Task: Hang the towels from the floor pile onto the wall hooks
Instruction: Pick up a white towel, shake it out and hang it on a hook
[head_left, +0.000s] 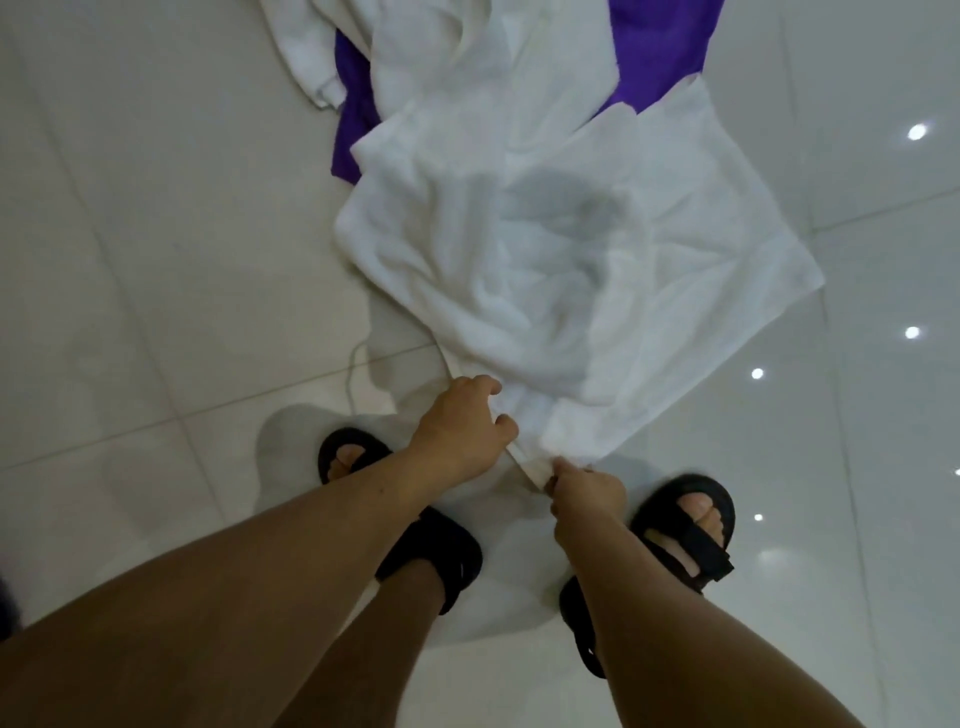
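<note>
Seen from above, a person stands on a glossy pale tiled floor (130, 260) and bends over a pile of towels. Both bare arms reach down to the nearest one.

The left sandal (441, 545), black and open-toed, is partly covered by the left forearm. Just past it, the left hand (460, 436) grips the near edge of the white towel (519, 291). Its fingers (506, 423) are curled into the bunched cloth, and their tips are buried in the folds.

The towel fans away from the hands and lies rumpled across the tiles, with a grey shadow over its middle. Behind it lie a purple cloth (353, 130) and more white towelling (322, 57), both cut off by the top edge. The purple shows in two patches, left and right of the white. Whether they are one piece or two cannot be told, nor can the number of white towels in the heap beyond the front one.

Just right of the left hand, the right hand (589, 493) pinches the towel's hemmed corner. Its fingers are closed tight on the cloth, and the corner sits at the fingertips (563, 475). The right sandal (693, 488), the second of the two, is partly hidden by the right forearm.

Farther right, four small bright reflections (917, 131) dot the tiles, and a fifth is clipped by the edge of the picture.
</note>
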